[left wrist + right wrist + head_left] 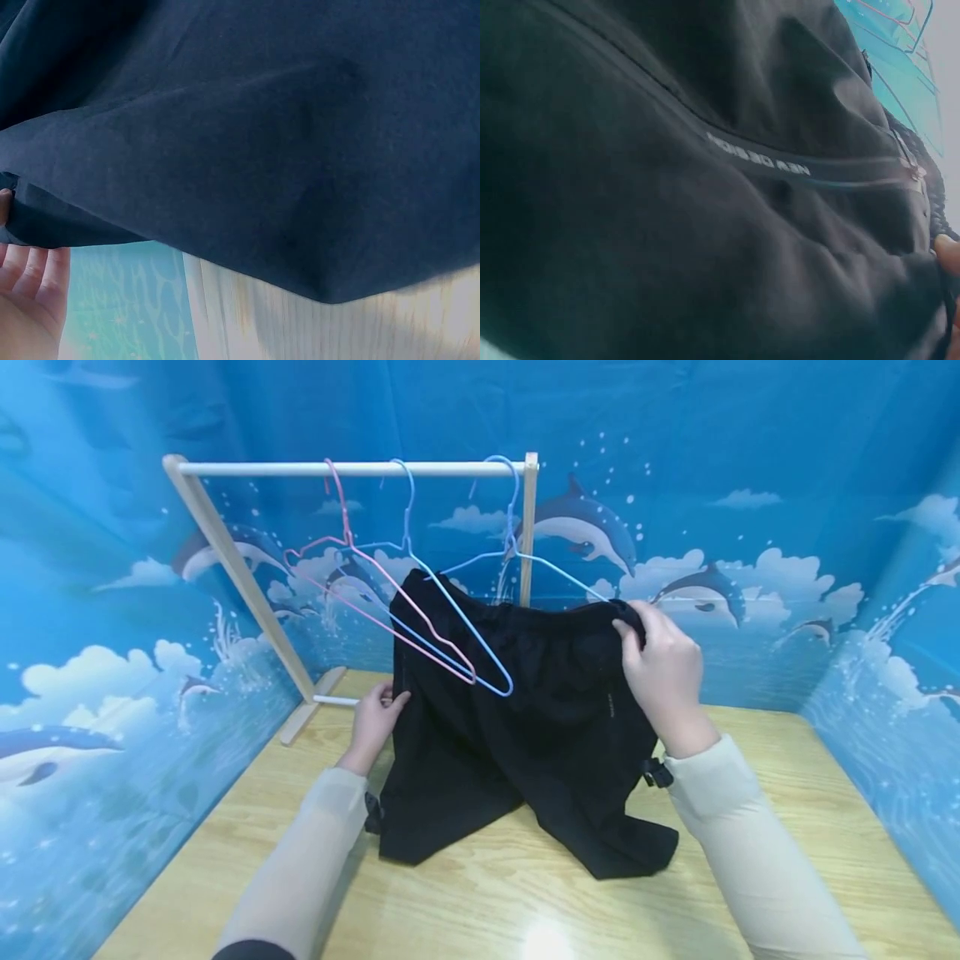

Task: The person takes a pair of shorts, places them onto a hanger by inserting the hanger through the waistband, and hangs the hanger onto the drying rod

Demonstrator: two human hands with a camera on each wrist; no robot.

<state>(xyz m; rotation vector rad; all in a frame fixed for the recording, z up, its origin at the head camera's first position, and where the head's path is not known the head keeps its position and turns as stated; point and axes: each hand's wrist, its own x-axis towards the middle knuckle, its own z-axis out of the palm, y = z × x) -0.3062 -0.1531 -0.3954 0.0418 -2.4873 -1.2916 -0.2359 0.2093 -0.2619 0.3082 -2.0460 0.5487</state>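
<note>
A pair of black shorts hangs by its waistband from the rightmost blue hanger, legs draping down over the table. My right hand pinches the waistband's right end, at the tip of the hanger's arm. On the other side, my left hand holds the side edge of the shorts between thumb and fingers, lower down. Dark cloth fills most of the left wrist view. White lettering along a pocket zip shows in the right wrist view, with the right thumb at the waistband.
A pink hanger and another blue hanger hang from the rack's rail, overlapping the shorts' left part. The wooden rack's left leg stands behind my left hand. A dolphin-print curtain encloses the wooden table.
</note>
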